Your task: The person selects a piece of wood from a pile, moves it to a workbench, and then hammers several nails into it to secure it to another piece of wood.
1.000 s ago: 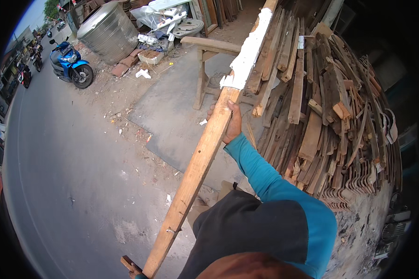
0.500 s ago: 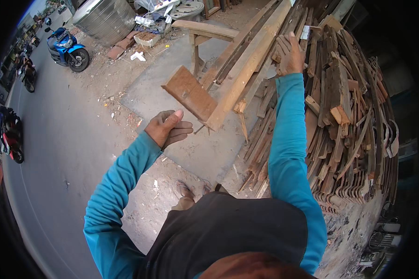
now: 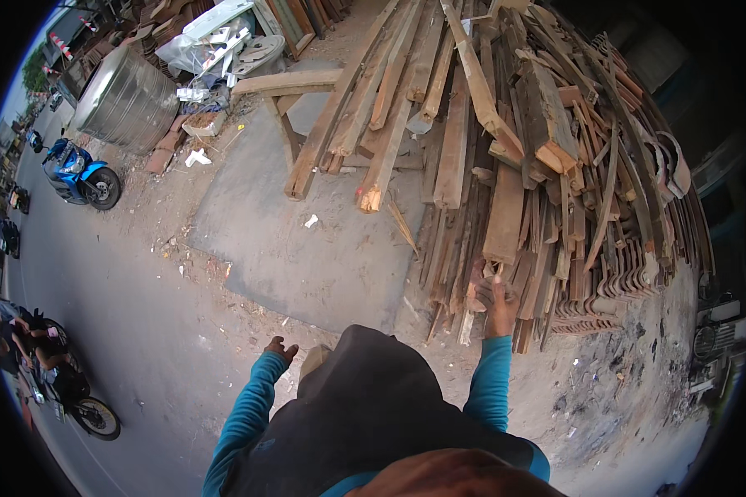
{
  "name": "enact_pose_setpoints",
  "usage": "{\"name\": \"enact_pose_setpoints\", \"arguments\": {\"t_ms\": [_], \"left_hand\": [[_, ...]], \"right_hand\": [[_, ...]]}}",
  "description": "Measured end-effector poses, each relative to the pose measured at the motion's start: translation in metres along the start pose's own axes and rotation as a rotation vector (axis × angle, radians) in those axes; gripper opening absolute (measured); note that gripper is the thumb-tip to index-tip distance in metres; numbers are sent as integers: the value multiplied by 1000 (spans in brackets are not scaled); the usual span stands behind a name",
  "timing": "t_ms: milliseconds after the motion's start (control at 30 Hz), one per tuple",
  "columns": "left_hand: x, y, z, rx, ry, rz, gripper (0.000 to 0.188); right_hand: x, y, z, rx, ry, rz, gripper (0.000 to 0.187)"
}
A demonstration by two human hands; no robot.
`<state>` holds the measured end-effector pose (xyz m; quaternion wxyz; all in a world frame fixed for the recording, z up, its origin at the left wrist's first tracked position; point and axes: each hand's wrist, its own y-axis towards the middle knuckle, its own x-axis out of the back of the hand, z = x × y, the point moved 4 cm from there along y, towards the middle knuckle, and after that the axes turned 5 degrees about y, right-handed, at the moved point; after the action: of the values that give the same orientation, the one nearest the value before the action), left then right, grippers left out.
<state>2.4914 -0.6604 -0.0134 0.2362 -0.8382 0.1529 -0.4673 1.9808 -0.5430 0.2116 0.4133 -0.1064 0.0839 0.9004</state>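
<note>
My right hand (image 3: 496, 305) is by the near end of a thick wooden beam (image 3: 505, 219) on the lumber pile. Its fingers are spread and point up toward the beam's cut end; whether they touch it is hard to tell. Low beside my body hangs my left hand (image 3: 283, 349), holding nothing, with its fingers loosely apart. Left of the beam, several long timbers (image 3: 383, 170) stick out toward me, propped on a wooden trestle (image 3: 286, 83). A pale-edged plank (image 3: 476, 70) lies slanted across the top of the pile.
Curved roof tiles (image 3: 617, 290) are stacked low at the right of the pile. A metal drum (image 3: 128, 99) and a blue scooter (image 3: 79, 176) stand at the far left. On the road at left is a motorcycle (image 3: 66, 385) with riders. A concrete slab (image 3: 307, 248) lies ahead.
My right hand has come back from far along the timbers to the beam end nearer me. My left hand has lowered. The broad brown board in front has gone from there. The view has turned right.
</note>
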Motion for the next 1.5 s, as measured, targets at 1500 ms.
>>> {"name": "enact_pose_setpoints", "arguments": {"t_ms": [1500], "left_hand": [[270,182,44,161,-513,143,23]], "right_hand": [[-345,276,255,962,-1331,-257,53]]}}
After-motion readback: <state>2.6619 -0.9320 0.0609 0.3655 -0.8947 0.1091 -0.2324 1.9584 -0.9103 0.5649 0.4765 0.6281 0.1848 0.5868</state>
